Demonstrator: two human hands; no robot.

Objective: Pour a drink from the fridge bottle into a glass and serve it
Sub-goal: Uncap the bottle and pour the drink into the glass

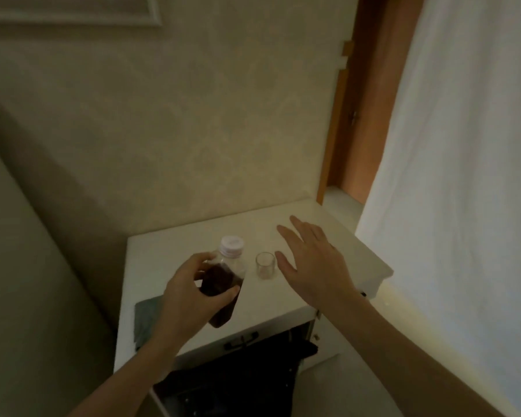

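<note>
A clear plastic bottle (225, 275) with dark drink and a white screw cap stays capped and tilts slightly over the white cabinet top (328, 236). My left hand (190, 291) is wrapped around its lower body. A small empty clear glass (265, 265) stands upright on the top, just right of the bottle. My right hand (309, 260) hovers open with fingers spread, right beside the glass and slightly above it, not touching it.
A grey cloth (146, 319) lies on the cabinet's left front corner. Below the top, a drawer with a dark handle (241, 341) and a dark open compartment (238, 374). White curtain (463, 176) at right, wall behind, wooden frame (370, 100).
</note>
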